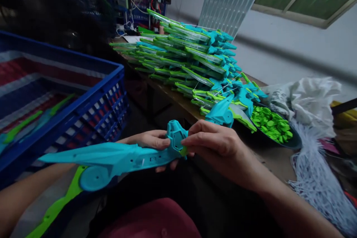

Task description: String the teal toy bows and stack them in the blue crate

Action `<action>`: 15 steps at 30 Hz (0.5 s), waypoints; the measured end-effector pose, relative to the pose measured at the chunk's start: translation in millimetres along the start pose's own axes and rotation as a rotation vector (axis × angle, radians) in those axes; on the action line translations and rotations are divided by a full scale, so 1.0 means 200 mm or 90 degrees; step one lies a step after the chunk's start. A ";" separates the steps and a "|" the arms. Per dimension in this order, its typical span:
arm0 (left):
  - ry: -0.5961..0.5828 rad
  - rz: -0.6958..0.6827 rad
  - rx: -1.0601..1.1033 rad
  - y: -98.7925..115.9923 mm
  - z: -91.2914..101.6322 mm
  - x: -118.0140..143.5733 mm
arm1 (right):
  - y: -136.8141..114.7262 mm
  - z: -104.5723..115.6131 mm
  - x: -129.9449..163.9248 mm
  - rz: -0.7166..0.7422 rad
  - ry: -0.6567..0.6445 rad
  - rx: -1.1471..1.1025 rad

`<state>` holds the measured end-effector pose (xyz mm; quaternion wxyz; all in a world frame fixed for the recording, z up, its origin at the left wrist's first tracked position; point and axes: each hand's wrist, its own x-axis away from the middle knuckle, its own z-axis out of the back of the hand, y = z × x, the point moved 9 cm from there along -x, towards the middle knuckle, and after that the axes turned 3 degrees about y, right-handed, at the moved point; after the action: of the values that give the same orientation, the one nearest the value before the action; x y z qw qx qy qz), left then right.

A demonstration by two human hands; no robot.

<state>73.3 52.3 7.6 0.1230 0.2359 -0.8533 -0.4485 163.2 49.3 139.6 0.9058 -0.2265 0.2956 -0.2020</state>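
I hold a long turquoise plastic toy part (pixel 117 158) with a green strip along its lower edge, lying level across my lap. My left hand (pixel 152 141) grips it from behind near the handle end. My right hand (pixel 216 143) pinches a small green piece (pixel 183 151) against the hexagonal turquoise head of the part. The part's pointed tip reaches left toward the blue crate.
A blue plastic crate (pixel 92 108) with a few parts inside stands at my left. On the wooden bench (pixel 178 98) lies a tall stack of finished turquoise-and-green toys (pixel 192 59), a dish of small green pieces (pixel 270 122), white bags and a bundle of white strings (pixel 315 171).
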 end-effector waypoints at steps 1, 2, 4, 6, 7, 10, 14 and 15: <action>-0.012 -0.003 0.001 0.00 -0.02 0.00 | 0.00 -0.01 0.00 -0.006 -0.006 0.000; -0.021 -0.005 0.000 0.00 -0.04 0.00 | 0.01 -0.03 0.00 -0.010 -0.011 -0.002; -0.035 -0.008 -0.007 0.00 -0.07 -0.01 | 0.01 -0.05 0.00 -0.015 -0.022 -0.005; -0.036 -0.004 -0.020 0.00 -0.08 0.00 | 0.00 -0.06 0.00 -0.012 -0.039 0.003; -0.031 0.000 -0.029 0.00 -0.07 0.00 | -0.01 -0.07 0.00 -0.008 -0.049 0.011; -0.009 0.032 -0.055 -0.02 -0.07 0.01 | -0.04 -0.08 -0.01 -0.004 -0.076 0.035; 0.029 0.063 -0.070 -0.02 -0.07 0.03 | -0.05 -0.09 -0.01 -0.019 -0.099 0.041; 0.034 0.065 -0.072 -0.02 -0.07 0.04 | -0.05 -0.09 -0.01 -0.020 -0.102 0.043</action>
<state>74.0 37.0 12.5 0.1816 0.1965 -0.8338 -0.4828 148.3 36.8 132.9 0.9304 -0.2158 0.2115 -0.2073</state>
